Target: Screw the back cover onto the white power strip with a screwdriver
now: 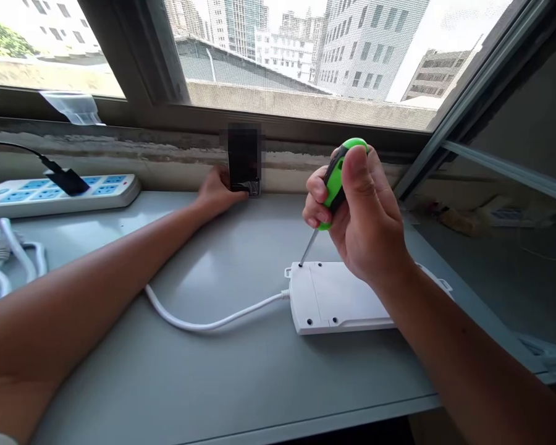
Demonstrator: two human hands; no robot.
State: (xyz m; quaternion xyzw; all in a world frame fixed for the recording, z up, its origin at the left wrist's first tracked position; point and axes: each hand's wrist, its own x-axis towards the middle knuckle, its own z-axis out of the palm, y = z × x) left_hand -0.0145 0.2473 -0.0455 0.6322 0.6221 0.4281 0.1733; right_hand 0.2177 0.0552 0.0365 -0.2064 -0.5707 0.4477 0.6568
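Note:
My right hand (359,204) is wrapped round a green and black screwdriver (334,184), its thumb along the handle. The tip of the screwdriver's shaft stands in a corner screw hole of a white power strip (343,293). This strip lies with its holed underside up, and my right forearm covers part of it. A white cord (213,324) runs left from its end. At the back of the table, my left hand (217,188) grips the lower left edge of a dark phone (244,157), which stands upright near the wall. Some of the left fingers are hidden behind the phone.
Another white power strip (111,191) with blue sockets lies at the back left, with a black plug (68,180) in it. Coiled white cable (16,253) sits below it. A clear plastic piece (74,106) rests on the sill. The grey table (241,383) ends at a front edge.

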